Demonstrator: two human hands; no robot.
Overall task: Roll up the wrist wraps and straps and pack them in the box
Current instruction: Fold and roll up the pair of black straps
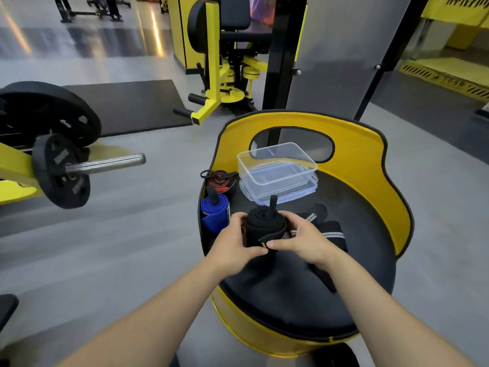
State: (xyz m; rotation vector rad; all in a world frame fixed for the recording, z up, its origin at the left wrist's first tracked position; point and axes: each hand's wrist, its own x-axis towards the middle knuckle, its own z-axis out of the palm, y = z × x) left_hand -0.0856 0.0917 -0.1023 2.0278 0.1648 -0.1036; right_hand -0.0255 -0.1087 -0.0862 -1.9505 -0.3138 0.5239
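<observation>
Black wrap roll (264, 229) gripped by left hand (232, 243) and right hand (304, 241), seemingly above seat (291, 300).

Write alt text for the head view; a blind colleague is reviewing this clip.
Both hands, left hand and right hand, grip a rolled black wrist wrap above a black-cushioned yellow seat. An empty clear plastic box sits behind, with blue wrap and red-black wrap rolled at left.

1. Bright, even indoor lighting from overhead.
2. Streaked glare on glossy floor (79, 35), upper left.
3. Soft shadows only.
4. Wide-angle bending at edges.
5. Slight softness in background.
</observation>
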